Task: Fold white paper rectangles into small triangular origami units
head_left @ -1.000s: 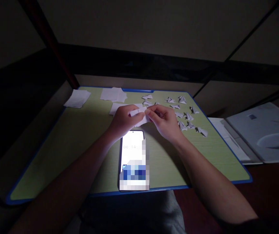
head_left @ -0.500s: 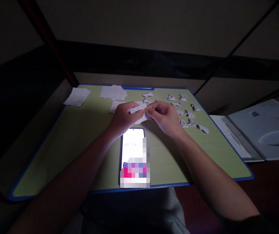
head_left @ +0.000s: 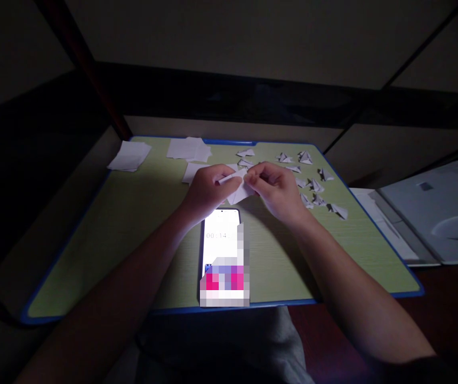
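Note:
A partly folded piece of white paper [head_left: 239,193] is held above the middle of the green table, with a crease running across it. My left hand [head_left: 205,191] pinches its left side, thumb on top. At its upper right, the thumb and fingers of my right hand [head_left: 276,186] are closed on the same paper. Just below the hands lies a lit phone [head_left: 219,234] showing timer digits, its lower part pixelated. Several small folded paper pieces [head_left: 315,185] lie spread beyond and to the right of my right hand.
White paper sheets [head_left: 189,148] lie at the back, with another stack [head_left: 129,156] at the far left and a sheet [head_left: 192,172] behind my left hand. The green table [head_left: 133,229] has a blue edge. A large pale flat object [head_left: 444,213] stands beyond its right side.
The paper has turned in my fingers and now shows a pointed lower flap. Both hands stay closed on it. The whole view has shifted slightly.

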The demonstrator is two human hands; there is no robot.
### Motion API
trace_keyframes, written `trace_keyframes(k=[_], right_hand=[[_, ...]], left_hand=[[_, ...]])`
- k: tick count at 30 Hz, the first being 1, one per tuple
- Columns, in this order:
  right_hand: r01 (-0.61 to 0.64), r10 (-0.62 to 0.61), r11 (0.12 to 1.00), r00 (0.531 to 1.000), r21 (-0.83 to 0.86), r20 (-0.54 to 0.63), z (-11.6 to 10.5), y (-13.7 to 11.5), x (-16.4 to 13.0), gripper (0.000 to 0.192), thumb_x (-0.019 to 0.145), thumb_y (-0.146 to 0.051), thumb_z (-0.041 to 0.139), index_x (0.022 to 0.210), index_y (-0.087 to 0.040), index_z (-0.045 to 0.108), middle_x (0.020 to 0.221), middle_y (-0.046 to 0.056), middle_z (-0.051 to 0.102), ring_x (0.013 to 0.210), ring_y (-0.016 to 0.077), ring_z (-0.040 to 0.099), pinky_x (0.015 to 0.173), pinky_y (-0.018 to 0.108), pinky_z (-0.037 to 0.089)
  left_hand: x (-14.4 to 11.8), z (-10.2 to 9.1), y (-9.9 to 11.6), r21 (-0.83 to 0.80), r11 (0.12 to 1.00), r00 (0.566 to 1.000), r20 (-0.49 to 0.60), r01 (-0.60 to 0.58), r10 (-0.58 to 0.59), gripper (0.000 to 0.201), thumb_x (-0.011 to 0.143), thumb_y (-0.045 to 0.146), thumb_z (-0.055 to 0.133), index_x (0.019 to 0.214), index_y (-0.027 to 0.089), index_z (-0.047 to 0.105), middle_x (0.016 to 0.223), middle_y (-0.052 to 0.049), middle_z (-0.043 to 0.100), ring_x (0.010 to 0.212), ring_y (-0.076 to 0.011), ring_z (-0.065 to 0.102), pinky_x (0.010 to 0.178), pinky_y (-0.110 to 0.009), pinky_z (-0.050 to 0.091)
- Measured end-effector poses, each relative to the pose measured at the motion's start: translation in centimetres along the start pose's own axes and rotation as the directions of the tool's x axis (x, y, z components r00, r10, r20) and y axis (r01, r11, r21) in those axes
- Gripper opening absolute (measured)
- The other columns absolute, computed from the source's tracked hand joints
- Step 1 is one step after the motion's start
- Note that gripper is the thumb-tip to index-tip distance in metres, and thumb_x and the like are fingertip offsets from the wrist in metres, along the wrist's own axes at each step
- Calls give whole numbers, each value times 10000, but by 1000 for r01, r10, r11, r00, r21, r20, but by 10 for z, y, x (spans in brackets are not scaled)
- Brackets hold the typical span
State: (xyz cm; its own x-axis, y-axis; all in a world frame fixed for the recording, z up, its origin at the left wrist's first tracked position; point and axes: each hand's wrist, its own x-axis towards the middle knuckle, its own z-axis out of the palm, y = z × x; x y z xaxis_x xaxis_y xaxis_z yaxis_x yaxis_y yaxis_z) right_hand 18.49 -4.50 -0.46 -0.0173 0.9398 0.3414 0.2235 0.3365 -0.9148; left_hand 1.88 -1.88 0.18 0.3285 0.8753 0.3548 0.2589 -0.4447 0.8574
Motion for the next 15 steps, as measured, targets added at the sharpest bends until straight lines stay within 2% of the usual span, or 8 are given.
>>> trace_keyframes(k=[9,15], right_hand=[[-70,68,994,997,90,25,3,0,1,244,770,-387,727,742,-171,618,595,-33,521,540,94,433,514,264,291],[-53,51,994,998,100,26,2,4,3,212,799,-354,698,732,-173,609,562,-39,507,523,94,430,514,269,302]], left_hand=[[1,0,-3,10,1000,999,-34,10,-10,134,754,267,616,673,160,627,588,7,597,555,-117,539,462,-227,368],[0,0,1,-91,994,997,30,67,-64,120,765,250,601,699,153,621,586,3,612,494,-104,548,438,-220,408]])
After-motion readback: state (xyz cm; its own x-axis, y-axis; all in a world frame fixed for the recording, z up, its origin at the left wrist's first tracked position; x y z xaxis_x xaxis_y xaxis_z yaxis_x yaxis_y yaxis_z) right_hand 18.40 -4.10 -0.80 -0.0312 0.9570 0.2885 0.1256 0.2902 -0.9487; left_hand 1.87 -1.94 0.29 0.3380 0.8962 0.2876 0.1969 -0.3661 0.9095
